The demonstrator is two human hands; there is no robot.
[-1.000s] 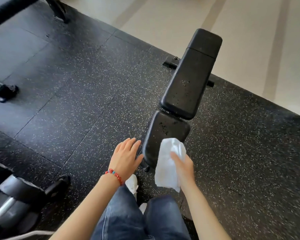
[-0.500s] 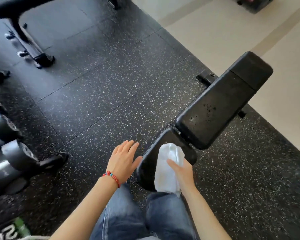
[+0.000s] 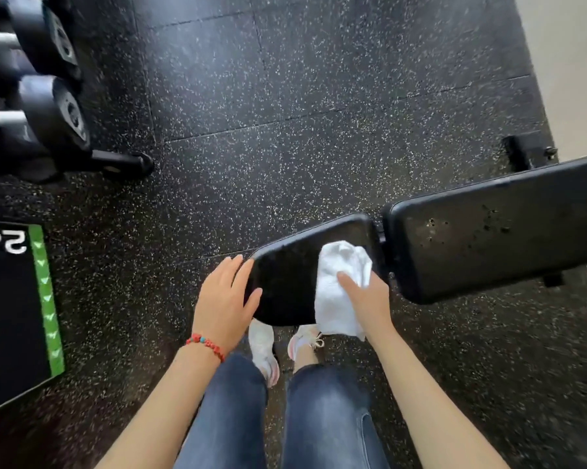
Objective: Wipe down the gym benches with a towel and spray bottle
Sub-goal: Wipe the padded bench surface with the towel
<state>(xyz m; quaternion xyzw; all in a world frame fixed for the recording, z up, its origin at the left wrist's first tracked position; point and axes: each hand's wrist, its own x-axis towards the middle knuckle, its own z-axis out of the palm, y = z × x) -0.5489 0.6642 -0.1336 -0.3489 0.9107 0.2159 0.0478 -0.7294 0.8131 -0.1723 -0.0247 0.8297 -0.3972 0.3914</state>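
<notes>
The seat pad (image 3: 285, 286) is the reference. The towel (image 3: 339, 289), white and bunched, lies on the pad's end nearest the back pad (image 3: 495, 231). The right hand (image 3: 370, 299) presses it down, thumb clamped over the cloth. The left hand (image 3: 224, 296) rests at the opposite edge, fingers straight and slightly apart, holding nothing. The bench's long axis runs from the seat pad through the back pad, away from the right hand; droplets show there. The right hand is nearer. No spray bottle is visible. Beyond the left hand, a floor mat (image 3: 11, 316) reads "24", inverted.
</notes>
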